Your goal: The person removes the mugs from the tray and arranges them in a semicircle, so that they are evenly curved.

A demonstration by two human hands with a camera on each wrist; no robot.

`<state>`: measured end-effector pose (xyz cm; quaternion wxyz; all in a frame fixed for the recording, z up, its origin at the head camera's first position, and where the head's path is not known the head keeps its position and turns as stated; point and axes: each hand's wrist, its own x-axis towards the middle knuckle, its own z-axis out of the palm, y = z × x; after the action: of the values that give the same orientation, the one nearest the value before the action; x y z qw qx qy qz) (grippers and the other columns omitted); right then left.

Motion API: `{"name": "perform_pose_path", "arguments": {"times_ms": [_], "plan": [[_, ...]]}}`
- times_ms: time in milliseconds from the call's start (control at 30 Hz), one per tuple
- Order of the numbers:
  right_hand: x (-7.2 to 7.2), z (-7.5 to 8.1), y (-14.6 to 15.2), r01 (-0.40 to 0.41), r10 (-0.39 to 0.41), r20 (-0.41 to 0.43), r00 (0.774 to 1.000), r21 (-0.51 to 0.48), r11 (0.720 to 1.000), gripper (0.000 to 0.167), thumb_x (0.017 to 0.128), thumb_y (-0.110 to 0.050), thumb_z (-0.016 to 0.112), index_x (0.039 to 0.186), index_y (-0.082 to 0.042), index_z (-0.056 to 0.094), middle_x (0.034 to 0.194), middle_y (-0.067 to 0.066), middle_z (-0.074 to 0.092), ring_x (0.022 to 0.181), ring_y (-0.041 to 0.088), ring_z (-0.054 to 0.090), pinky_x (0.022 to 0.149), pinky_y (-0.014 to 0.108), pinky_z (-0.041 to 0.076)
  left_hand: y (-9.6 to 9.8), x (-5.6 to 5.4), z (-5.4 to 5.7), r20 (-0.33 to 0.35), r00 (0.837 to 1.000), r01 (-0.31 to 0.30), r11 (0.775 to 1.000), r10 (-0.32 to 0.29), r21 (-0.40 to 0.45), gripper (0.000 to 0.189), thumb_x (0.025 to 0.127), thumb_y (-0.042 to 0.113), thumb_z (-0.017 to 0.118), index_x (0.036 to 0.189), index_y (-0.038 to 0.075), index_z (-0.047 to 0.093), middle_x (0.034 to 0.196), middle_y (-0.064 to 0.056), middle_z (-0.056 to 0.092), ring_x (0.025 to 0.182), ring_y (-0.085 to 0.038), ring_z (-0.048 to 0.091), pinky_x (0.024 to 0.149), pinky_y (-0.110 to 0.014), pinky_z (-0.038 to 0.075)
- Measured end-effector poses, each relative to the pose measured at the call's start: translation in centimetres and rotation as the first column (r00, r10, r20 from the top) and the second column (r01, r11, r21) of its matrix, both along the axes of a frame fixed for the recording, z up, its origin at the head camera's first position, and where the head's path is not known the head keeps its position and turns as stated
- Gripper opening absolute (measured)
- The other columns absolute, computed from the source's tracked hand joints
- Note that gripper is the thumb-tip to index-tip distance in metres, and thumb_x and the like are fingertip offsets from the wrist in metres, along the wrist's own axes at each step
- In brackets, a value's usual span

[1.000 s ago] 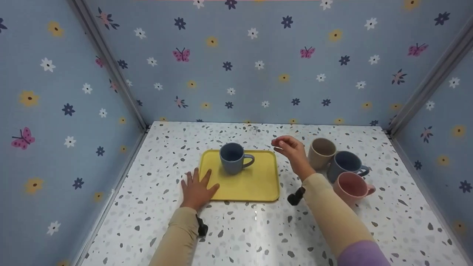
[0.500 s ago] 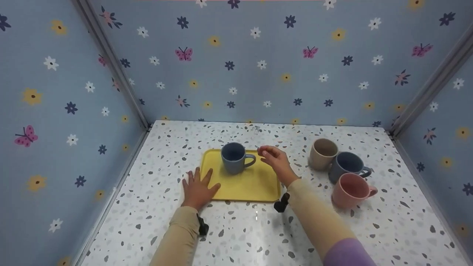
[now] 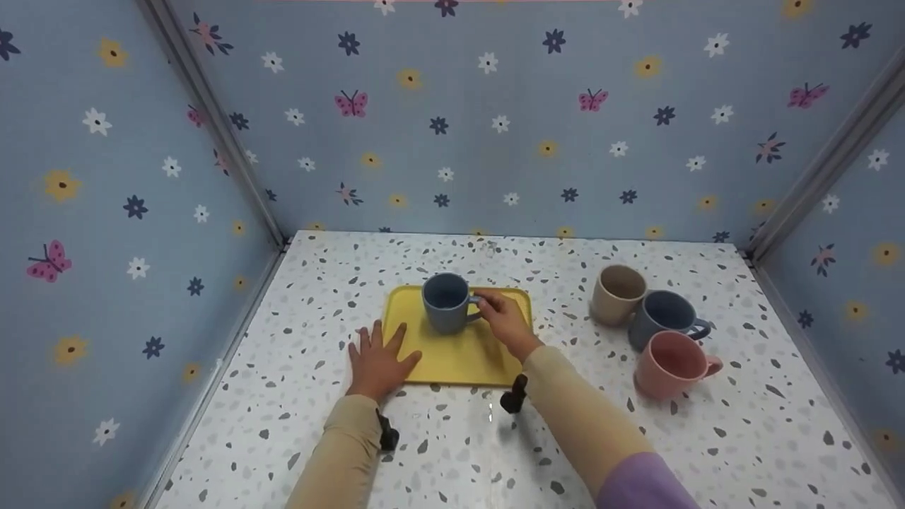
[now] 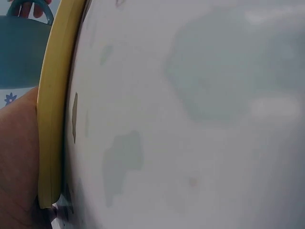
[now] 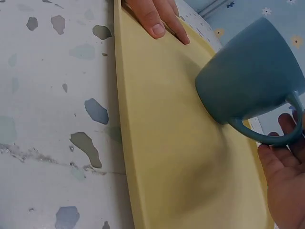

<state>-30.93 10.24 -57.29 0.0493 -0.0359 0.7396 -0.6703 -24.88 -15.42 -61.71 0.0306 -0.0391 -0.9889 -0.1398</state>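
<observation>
A blue mug [image 3: 445, 304] stands upright on a yellow tray [image 3: 459, 364], near its back edge, with its handle turned to the right. My right hand [image 3: 505, 322] holds that handle; in the right wrist view the thumb and fingers [image 5: 285, 155] are at the handle's curve. My left hand [image 3: 378, 364] lies spread over the tray's left edge, thumb and a finger reaching onto its surface. In the left wrist view the tray rim [image 4: 53, 109] runs beside the hand, with the mug [image 4: 21, 52] behind it.
Right of the tray, a beige cup [image 3: 616, 297], a second blue mug [image 3: 664, 319] and a pink mug [image 3: 672, 367] stand close together on the speckled white table [image 3: 452, 452]. Flower-patterned walls [image 3: 466, 141] enclose the table at the back and both sides.
My right hand has moved left and down, from beside the beige cup to the handle of the mug on the tray. The left hand and the mugs have stayed put.
</observation>
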Motion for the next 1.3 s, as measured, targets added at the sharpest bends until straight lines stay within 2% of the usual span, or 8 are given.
{"name": "perform_pose_path", "arguments": {"times_ms": [133, 333, 467, 633, 833, 1067, 1300], "plan": [[0.1, -0.1, -0.1, 0.006, -0.006, -0.001, 1.0, 0.041, 0.999, 0.021, 0.091, -0.016, 0.05, 0.106, -0.005, 0.06, 0.104, 0.006, 0.059, 0.099, 0.018, 0.054, 0.085, 0.03, 0.043, 0.2, 0.1, 0.1, 0.004, 1.0, 0.002, 1.0, -0.002, 0.006, 0.067, 0.081, 0.066, 0.037, 0.138, 0.031, 0.028, 0.143, -0.019, 0.014, 0.126, -0.045, 0.007, 0.094, -0.063, 0.004], [0.3, 0.3, 0.2, -0.024, 0.024, -0.029, 0.999, -0.001, 1.0, 0.016, 0.089, -0.01, 0.051, 0.1, -0.002, 0.06, 0.1, 0.01, 0.059, 0.099, 0.028, 0.054, 0.084, 0.035, 0.044, 0.3, -0.2, 0.1, -0.008, 1.0, -0.007, 1.0, 0.007, 0.0, 0.067, 0.081, 0.066, 0.037, 0.138, 0.032, 0.029, 0.143, -0.019, 0.014, 0.126, -0.045, 0.008, 0.094, -0.063, 0.004], [0.2, 0.4, 0.5, -0.002, 0.002, -0.008, 1.0, -0.013, 1.0, 0.015, 0.088, -0.008, 0.053, 0.098, 0.0, 0.06, 0.099, 0.012, 0.059, 0.099, 0.034, 0.053, 0.083, 0.036, 0.045, 0.4, -0.3, 0.1, -0.017, 1.0, 0.002, 1.0, -0.002, -0.001, 0.067, 0.081, 0.065, 0.037, 0.138, 0.031, 0.028, 0.143, -0.02, 0.014, 0.126, -0.045, 0.008, 0.094, -0.063, 0.004], [0.2, 0.8, 1.1, 0.05, -0.049, 0.018, 0.999, -0.018, 0.999, 0.013, 0.088, -0.008, 0.053, 0.096, -0.001, 0.06, 0.098, 0.011, 0.06, 0.097, 0.031, 0.054, 0.081, 0.034, 0.046, 0.5, -0.4, 0.3, -0.02, 1.0, 0.006, 1.0, -0.006, 0.006, 0.068, 0.081, 0.065, 0.037, 0.138, 0.031, 0.029, 0.142, -0.02, 0.015, 0.125, -0.046, 0.008, 0.093, -0.064, 0.004], [0.2, 1.3, 2.6, 0.086, -0.088, -0.021, 0.996, -0.075, 0.993, 0.015, 0.089, -0.005, 0.051, 0.099, 0.002, 0.059, 0.099, 0.013, 0.061, 0.099, 0.03, 0.054, 0.083, 0.038, 0.044, 0.3, -0.4, 0.4, -0.028, 1.0, 0.009, 1.0, -0.009, 0.008, 0.068, 0.08, 0.065, 0.038, 0.138, 0.031, 0.03, 0.142, -0.02, 0.016, 0.125, -0.046, 0.009, 0.093, -0.064, 0.005], [0.3, 1.2, 5.3, 0.131, -0.132, -0.023, 0.991, -0.058, 0.99, 0.016, 0.09, -0.008, 0.05, 0.101, -0.001, 0.059, 0.099, 0.012, 0.059, 0.101, 0.03, 0.053, 0.084, 0.036, 0.044, 0.1, -0.2, 0.2, 0.01, 1.0, 0.004, 1.0, -0.005, 0.027, 0.069, 0.081, 0.065, 0.039, 0.139, 0.03, 0.028, 0.142, -0.021, 0.013, 0.125, -0.046, 0.006, 0.093, -0.064, 0.002], [0.4, 1.0, 7.8, 0.176, -0.176, -0.002, 0.984, -0.001, 0.984, 0.017, 0.091, -0.013, 0.049, 0.102, -0.004, 0.058, 0.101, 0.01, 0.058, 0.098, 0.02, 0.056, 0.081, 0.03, 0.046, -0.1, -0.2, -0.3, 0.014, 1.0, -0.003, 1.0, 0.003, 0.016, 0.069, 0.08, 0.066, 0.036, 0.139, 0.032, 0.026, 0.143, -0.019, 0.012, 0.126, -0.045, 0.005, 0.094, -0.062, 0.002]]}}
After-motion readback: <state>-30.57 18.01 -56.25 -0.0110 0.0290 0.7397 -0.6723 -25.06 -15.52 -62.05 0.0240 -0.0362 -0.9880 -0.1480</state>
